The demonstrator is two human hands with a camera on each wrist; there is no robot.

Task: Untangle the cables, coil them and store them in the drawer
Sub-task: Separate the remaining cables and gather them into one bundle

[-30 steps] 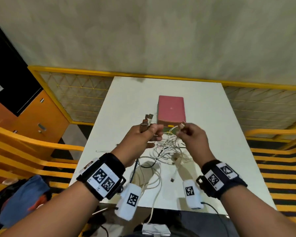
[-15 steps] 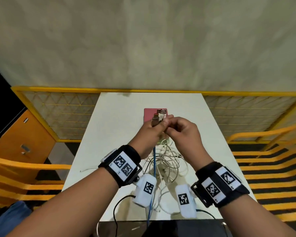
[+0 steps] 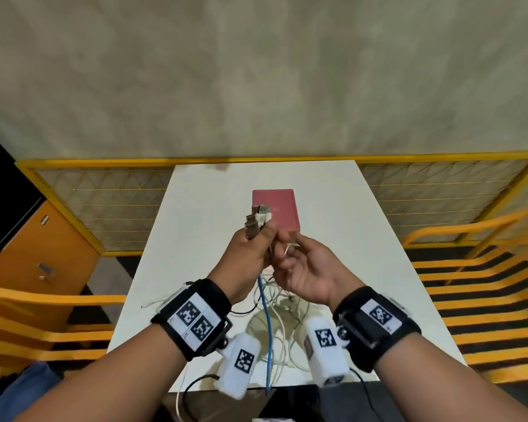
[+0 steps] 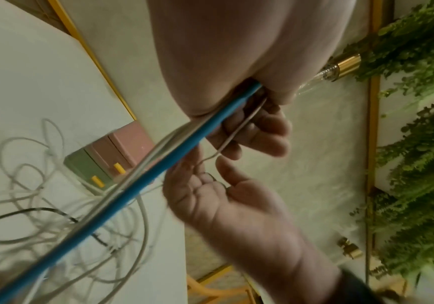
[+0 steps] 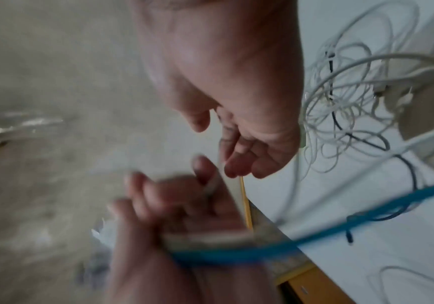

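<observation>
Left hand [image 3: 250, 254] grip clamps cable ends [image 3: 258, 219]; right hand [image 3: 305, 266] grip apart beside them.

table [image 3: 201, 208]: white
box [image 3: 276, 208]: pink top, green drawer with yellow handles
cable [image 3: 267, 324]: blue
tangle [image 4: 29, 205]: white cables, one black
railing [image 3: 104, 162]: yellow
wristbands [image 3: 192, 318]: black, with black-and-white square markers
cabinet [image 3: 37, 257]: orange

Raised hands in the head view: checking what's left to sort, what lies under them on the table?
A tangle of white cables with a blue cable hanging through it; the wrists hide part.
</observation>
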